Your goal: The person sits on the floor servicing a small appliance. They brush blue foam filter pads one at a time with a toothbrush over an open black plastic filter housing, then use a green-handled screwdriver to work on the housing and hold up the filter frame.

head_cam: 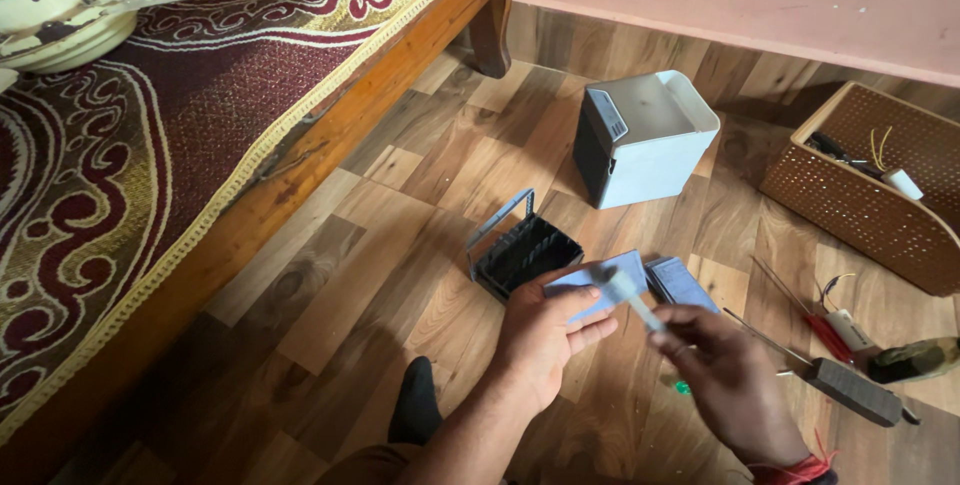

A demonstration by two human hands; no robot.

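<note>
Both hands close: L hand (pixel 545 335) holds blue pad (pixel 598 283), R hand (pixel 725 375) w/ white strip (pixel 632 297).

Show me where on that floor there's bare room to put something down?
The wood floor lies bare between the bed frame and the dark slotted tray, and again between the white box and the wicker basket. It is crowded by the right hand, where screwdrivers lie.
</note>
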